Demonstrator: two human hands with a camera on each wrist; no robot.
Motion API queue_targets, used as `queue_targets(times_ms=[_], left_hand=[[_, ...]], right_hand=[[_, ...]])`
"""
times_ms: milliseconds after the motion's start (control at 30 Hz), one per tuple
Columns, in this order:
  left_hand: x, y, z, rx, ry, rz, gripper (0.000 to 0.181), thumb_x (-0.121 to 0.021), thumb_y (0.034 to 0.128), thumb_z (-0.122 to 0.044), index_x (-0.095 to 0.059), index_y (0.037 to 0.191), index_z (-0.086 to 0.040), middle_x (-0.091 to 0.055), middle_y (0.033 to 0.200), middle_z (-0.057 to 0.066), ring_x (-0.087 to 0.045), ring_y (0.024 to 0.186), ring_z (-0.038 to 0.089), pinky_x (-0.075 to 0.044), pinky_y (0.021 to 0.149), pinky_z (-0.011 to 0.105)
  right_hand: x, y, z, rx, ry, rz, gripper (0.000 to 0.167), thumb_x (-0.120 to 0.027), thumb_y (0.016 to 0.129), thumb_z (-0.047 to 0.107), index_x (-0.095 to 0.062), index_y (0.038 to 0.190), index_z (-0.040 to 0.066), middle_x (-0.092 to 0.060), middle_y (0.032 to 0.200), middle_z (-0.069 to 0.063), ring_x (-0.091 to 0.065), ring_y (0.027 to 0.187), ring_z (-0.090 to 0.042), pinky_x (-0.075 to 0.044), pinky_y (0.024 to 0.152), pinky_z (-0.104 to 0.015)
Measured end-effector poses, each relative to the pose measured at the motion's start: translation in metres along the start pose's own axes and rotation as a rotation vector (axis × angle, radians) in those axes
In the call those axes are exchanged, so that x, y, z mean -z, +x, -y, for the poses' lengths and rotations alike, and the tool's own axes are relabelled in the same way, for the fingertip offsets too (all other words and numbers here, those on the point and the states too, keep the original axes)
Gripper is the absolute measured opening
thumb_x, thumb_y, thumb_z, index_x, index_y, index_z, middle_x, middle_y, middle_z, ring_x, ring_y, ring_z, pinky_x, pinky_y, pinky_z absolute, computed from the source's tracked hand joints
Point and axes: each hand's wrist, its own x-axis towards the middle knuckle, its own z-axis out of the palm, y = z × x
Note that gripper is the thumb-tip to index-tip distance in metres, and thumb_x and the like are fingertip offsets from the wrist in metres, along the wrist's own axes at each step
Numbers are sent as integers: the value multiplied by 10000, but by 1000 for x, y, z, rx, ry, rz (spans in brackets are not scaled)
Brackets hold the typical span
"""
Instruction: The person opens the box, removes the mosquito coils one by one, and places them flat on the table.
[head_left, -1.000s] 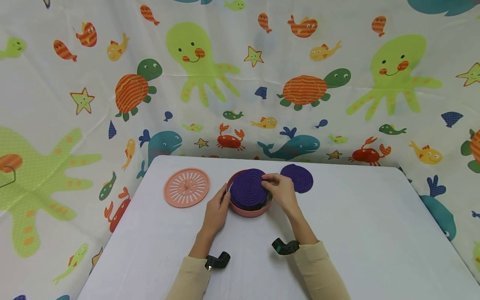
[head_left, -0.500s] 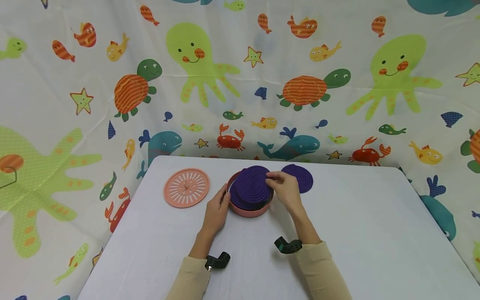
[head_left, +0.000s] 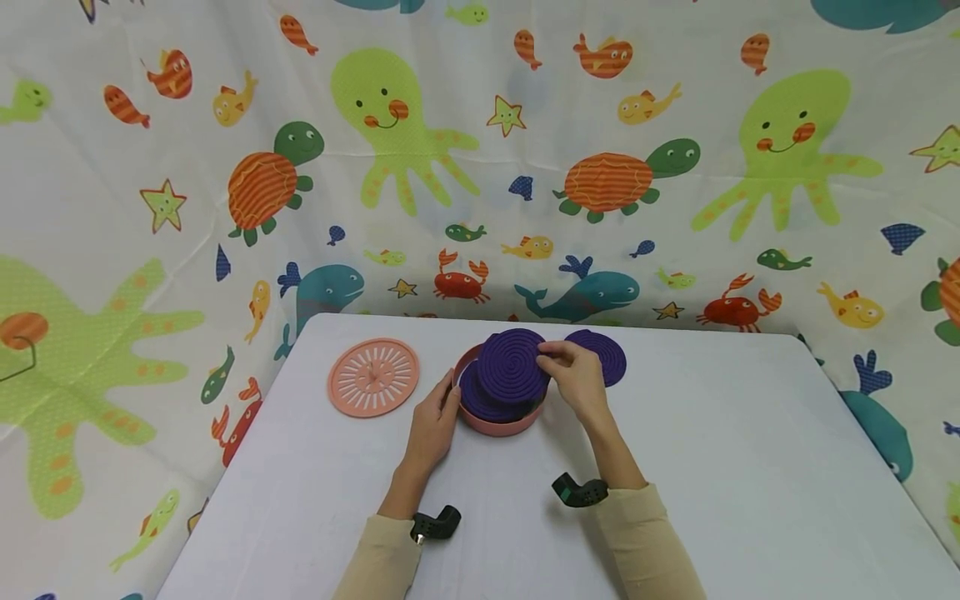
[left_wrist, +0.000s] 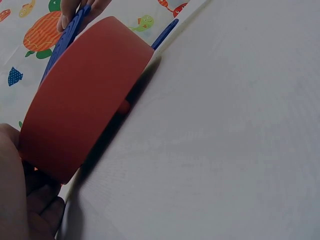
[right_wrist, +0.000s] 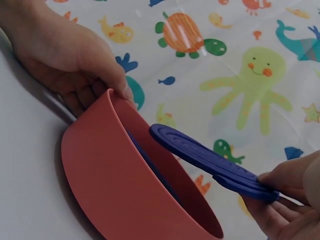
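Observation:
A pink round container (head_left: 501, 428) stands on the table with a purple disc (head_left: 486, 403) inside it. My left hand (head_left: 433, 421) grips its left wall, the thumb at the rim, as the right wrist view also shows (right_wrist: 75, 55). Between thumb and fingers my right hand (head_left: 576, 379) pinches the right edge of another purple ridged disc (head_left: 513, 365). That disc is held above the container, tilted, and clear of its rim in the right wrist view (right_wrist: 210, 162).
Left of the container lies a pink slotted round lid (head_left: 373, 377). A further purple disc (head_left: 606, 357) lies behind my right hand on the white table (head_left: 750, 433). A cloth printed with sea animals (head_left: 517, 208) hangs behind.
The pinched disc has risen and shifted to the right with my right hand, uncovering the other disc inside the container. My left hand has stayed at the wall.

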Motion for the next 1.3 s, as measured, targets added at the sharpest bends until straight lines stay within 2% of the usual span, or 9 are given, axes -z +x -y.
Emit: queue_targets(times_ms=[233, 467, 1033, 1300], left_hand=[[0, 0, 0, 1, -2, 1, 505, -471, 1065, -333, -486, 1479, -45, -538, 1488, 91, -500, 1396, 247, -432, 1156, 440], [0, 0, 0, 23, 0, 1, 497, -469, 1066, -337, -486, 1486, -72, -534, 1494, 51, -490, 1403, 194, -419, 1170, 397], [1, -1, -3, 18, -7, 5, 502, -466, 1066, -339, -481, 1486, -67, -527, 1501, 77, -485, 1410, 228, -413, 1173, 420], [0, -1, -2, 9, -9, -4, 497, -467, 1067, -329, -485, 1482, -57, -531, 1497, 83, -491, 1406, 241, -424, 1163, 428]], right_hand=[[3, 0, -1, -4, 5, -2, 213, -710, 927, 166, -751, 1120, 89, -734, 1072, -113, -627, 894, -180, -483, 690, -174], [7, 2, -4, -8, 7, -10, 214, -711, 927, 162, -751, 1124, 87, -731, 1073, -120, -618, 874, -168, -479, 679, -178], [21, 4, -13, 4, 12, -51, 208, -718, 925, 151, -752, 1111, 67, -737, 1032, -148, -618, 802, -108, -465, 612, -164], [29, 5, -17, -10, 16, -68, 208, -715, 921, 135, -751, 1107, 49, -739, 1013, -166, -632, 777, -66, -504, 632, -128]])
